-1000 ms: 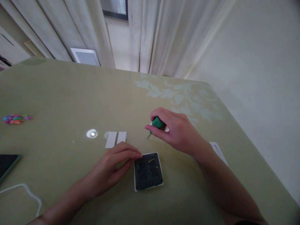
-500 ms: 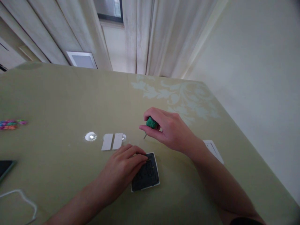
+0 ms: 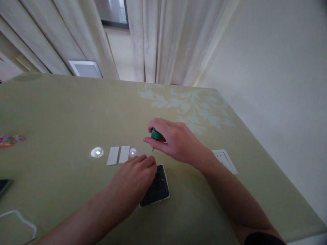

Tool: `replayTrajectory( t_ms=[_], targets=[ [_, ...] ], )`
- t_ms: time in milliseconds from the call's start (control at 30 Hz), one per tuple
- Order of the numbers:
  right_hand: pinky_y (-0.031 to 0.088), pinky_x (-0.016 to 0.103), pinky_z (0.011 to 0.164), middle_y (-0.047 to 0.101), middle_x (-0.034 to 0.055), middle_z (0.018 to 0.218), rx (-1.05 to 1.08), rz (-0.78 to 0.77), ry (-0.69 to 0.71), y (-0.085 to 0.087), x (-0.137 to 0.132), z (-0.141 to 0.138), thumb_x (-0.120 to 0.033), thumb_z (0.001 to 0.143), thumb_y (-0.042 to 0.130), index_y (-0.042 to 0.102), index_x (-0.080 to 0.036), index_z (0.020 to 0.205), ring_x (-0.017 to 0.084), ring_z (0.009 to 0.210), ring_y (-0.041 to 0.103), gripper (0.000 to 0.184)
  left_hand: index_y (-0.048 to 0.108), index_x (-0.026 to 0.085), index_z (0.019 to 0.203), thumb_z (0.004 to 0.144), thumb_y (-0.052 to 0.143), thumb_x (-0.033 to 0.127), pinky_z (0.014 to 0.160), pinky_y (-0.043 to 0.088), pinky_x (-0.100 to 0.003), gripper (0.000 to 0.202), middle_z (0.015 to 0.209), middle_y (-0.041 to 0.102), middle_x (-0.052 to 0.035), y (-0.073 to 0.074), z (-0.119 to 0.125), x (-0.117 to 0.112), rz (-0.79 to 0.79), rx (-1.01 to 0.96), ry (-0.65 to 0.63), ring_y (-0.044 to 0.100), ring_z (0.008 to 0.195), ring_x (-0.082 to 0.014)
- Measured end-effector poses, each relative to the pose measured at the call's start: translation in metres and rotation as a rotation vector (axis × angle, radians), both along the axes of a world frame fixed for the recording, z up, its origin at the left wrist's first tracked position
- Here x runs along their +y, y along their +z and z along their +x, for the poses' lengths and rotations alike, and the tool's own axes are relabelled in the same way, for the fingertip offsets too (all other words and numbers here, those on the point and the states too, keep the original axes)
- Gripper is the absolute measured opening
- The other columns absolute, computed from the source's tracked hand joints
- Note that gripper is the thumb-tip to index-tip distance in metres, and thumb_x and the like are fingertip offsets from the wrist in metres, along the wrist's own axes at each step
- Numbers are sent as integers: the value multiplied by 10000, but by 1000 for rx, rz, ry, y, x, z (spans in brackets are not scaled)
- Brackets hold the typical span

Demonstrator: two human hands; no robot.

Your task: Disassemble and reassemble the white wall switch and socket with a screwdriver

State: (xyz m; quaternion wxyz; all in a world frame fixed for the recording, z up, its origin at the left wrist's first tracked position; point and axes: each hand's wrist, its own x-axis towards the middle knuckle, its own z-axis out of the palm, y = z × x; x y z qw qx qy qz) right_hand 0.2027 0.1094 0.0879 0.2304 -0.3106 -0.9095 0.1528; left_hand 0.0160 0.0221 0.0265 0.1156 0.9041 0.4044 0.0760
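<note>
A screwdriver with a green handle is gripped in my right hand; its thin metal shaft points down. Below it lies a square wall switch, black back up, with a white rim and a small brass-coloured spot on the right. My left hand is closed over the upper left of this switch, fingers curled down. Its fingertips are hidden, so whatever they pinch does not show. Two white rectangular plates lie side by side just beyond my left hand.
A white socket plate lies partly behind my right forearm. At far left are colourful small pieces, a dark flat object and a white cable. The green table meets a wall on the right; curtains hang behind it.
The view has shifted slightly, moving most things left. My left fingers have curled further down over the switch. My right hand still holds the screwdriver above it.
</note>
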Motion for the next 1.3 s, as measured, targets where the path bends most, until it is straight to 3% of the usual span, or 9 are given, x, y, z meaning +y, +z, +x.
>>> replayTrajectory(
  t_ms=[233, 433, 667, 833, 967, 1133, 1300],
  targets=[
    [413, 287, 763, 724, 19, 1064, -14, -13, 0, 0, 0, 0, -370, 1070, 669, 586, -212, 1099, 175, 912, 664, 181, 735, 165, 920, 1008, 564, 60, 757, 586, -375, 219, 971, 736, -80, 1, -3, 8, -158, 24, 47, 742, 846, -252],
    [407, 287, 770, 728, 31, 1081, -21, -19, -5, 0, 0, 0, -375, 1084, 642, 578, -214, 1111, 176, 917, 663, 176, 671, 188, 848, 993, 495, 81, 691, 551, -329, 252, 894, 698, -63, 1, -3, 6, -98, -61, 11, 690, 753, -216],
    [408, 288, 772, 731, 33, 1097, -19, -28, -15, 1, -1, -1, -381, 1087, 638, 582, -215, 1114, 179, 931, 670, 177, 633, 205, 880, 950, 560, 93, 608, 451, -340, 151, 816, 691, -35, 3, -10, 2, -44, -86, 80, 667, 683, -236],
    [415, 289, 765, 733, 29, 1086, -7, -34, -18, 2, 1, 1, -388, 1089, 638, 584, -211, 1129, 180, 926, 677, 189, 633, 232, 943, 1002, 577, 133, 649, 490, -288, 127, 841, 707, 11, -6, -32, -7, -87, -369, 128, 680, 720, -177],
    [407, 289, 750, 737, 25, 1077, -5, -42, -28, 4, 2, 2, -397, 1083, 653, 587, -207, 1122, 177, 912, 676, 205, 676, 269, 1106, 1055, 625, 168, 745, 572, -217, 124, 952, 762, 32, -16, -52, -17, -129, -608, 124, 740, 835, -130],
    [394, 289, 726, 734, 22, 1009, -30, -29, -61, 6, 1, 4, -403, 1075, 666, 590, -202, 1115, 166, 830, 641, 218, 709, 320, 1209, 1103, 615, 179, 856, 609, -211, 200, 1085, 800, 24, -29, -64, -22, -183, -679, 32, 776, 987, -137],
    [407, 280, 726, 726, 23, 1002, -43, -18, -63, 6, -2, 4, -406, 1078, 659, 595, -202, 1122, 154, 801, 624, 219, 693, 281, 1236, 1117, 556, 128, 871, 599, -224, 237, 1131, 759, -16, -39, -69, -23, -256, -649, -45, 739, 1012, -145]
  ],
)
